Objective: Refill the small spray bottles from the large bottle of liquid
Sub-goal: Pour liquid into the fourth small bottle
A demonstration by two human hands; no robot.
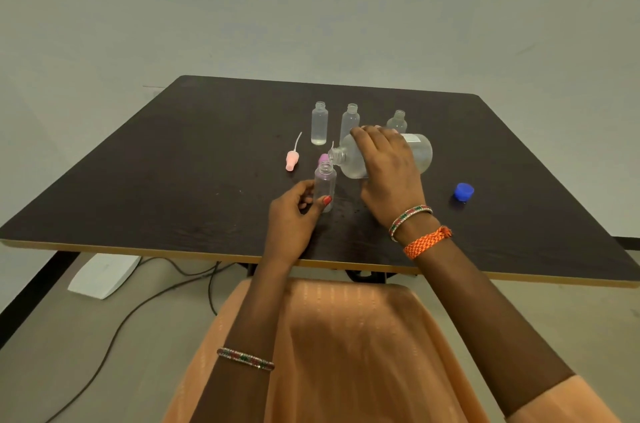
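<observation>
Large bottle (388,154) is gripped around its body by the right hand (389,168) and tipped almost flat, mouth just over the small spray bottle (325,184), which stands on the table (173,180) pinched by the left hand (294,214). Spill is likely if the narrow neck is missed or the tilt is overdone.

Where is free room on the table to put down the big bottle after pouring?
The table is bare on its whole left side, left of the pink spray cap, and on the right past the blue cap. The middle is crowded: three open small bottles stand behind the large bottle.
</observation>
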